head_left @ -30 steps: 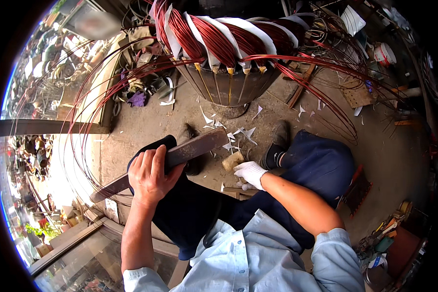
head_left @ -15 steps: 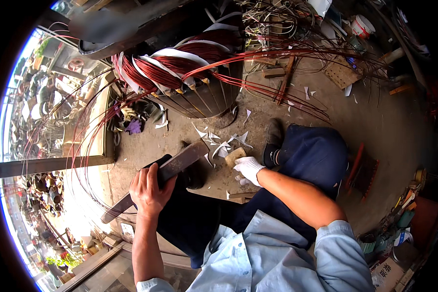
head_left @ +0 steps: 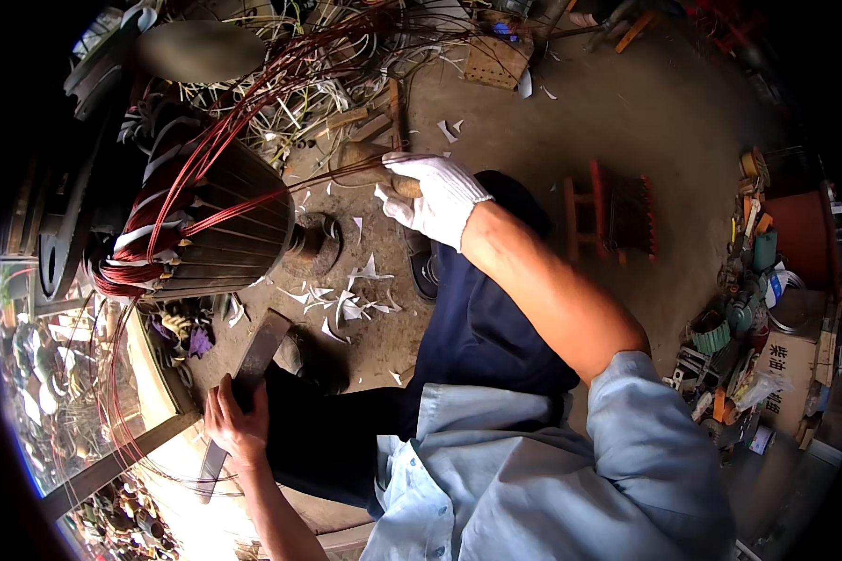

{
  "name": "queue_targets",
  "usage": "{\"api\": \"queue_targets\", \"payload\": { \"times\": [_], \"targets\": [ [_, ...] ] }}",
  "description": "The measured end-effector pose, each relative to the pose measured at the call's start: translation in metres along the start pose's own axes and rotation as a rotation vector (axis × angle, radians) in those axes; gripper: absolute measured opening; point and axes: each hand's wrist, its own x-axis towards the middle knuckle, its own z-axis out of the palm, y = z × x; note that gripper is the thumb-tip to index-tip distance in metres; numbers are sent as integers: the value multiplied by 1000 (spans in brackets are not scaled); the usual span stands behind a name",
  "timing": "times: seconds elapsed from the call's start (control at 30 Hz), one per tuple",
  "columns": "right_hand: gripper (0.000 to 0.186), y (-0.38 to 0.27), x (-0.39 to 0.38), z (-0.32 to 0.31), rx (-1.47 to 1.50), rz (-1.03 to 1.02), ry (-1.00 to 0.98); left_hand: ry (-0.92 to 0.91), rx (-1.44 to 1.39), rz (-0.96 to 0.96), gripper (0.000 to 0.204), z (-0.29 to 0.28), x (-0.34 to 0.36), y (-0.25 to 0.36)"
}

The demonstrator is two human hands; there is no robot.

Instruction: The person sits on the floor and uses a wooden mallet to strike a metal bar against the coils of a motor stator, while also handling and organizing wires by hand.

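Observation:
My bare left hand [head_left: 237,418] is closed around a long flat dark bar [head_left: 264,338], which slants over my left leg. My right hand [head_left: 440,198], in a white knitted glove, is raised above my right knee. Its fingers are closed on a small tan wooden block [head_left: 405,188], mostly covered by the glove. Red-brown winding wires [head_left: 253,201] run to the gloved fingertips; whether these also grip them I cannot tell. At the left stands a wound motor core [head_left: 239,224] with red coils [head_left: 133,277] and white insulation strips between them.
White insulation scraps [head_left: 346,304] lie on the concrete floor between my feet. A tangle of old wire [head_left: 295,103] and wood pieces lies beyond. To the right is a red-framed stool [head_left: 617,213]. Tools and a cardboard box [head_left: 784,369] line the right edge.
My view has swung right. My right hand has risen from near the floor scraps to the wires, carrying the wooden block. My left hand still holds the bar.

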Motion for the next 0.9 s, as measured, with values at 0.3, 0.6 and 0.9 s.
{"api": "queue_targets", "payload": {
  "times": [0.3, 0.6, 0.9],
  "targets": [
    [17, -126, -61, -126, -65, -484, 218, -40, 1, -39, 51, 0, -4, 3],
    [25, -120, -79, -404, -157, -490, 574, -83, -117, -67, 53, -22, 7, 7],
    [39, -34, -62, -471, -947, -196, 1131, 21, -364, 183, 63, -53, 41, 67]
  ]
}}
